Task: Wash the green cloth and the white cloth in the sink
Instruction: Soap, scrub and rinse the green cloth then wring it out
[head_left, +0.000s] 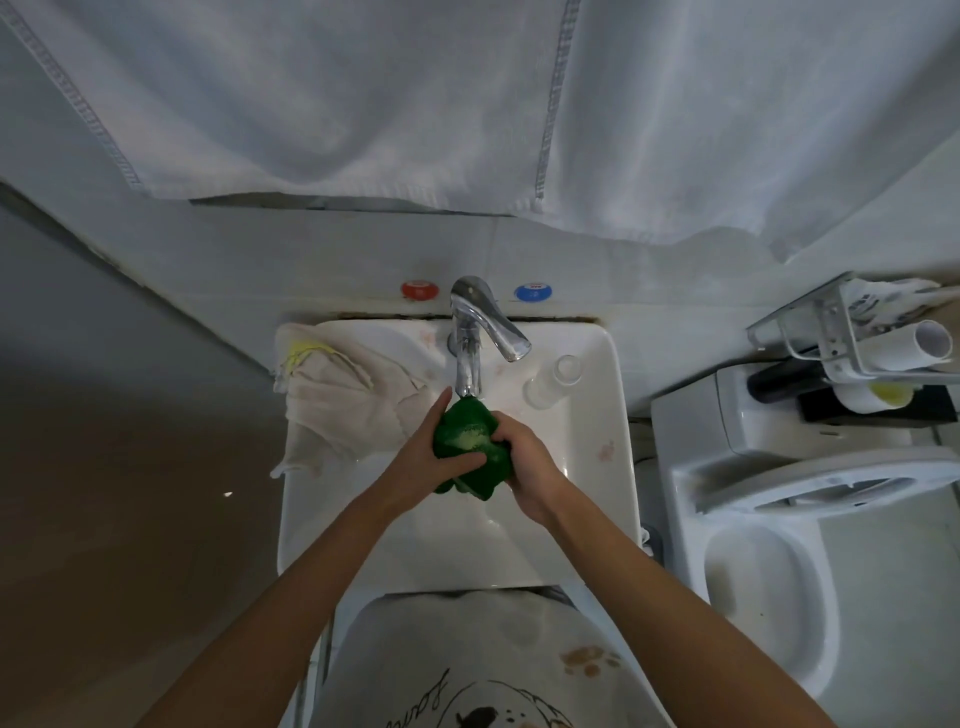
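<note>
Green cloth (470, 447) gripped by left hand (426, 457) and right hand (524, 462) under faucet (470, 332).

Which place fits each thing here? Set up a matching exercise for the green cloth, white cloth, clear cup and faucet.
Things:
1. green cloth
2. white cloth
3. clear cup
4. faucet

Places:
A. draped over the sink's left rim
B. on the sink's right rim, beside the faucet
C. gripped in both hands under the spout
D. at the back middle of the sink

Pairs: 1-C, 2-A, 3-B, 4-D
</note>
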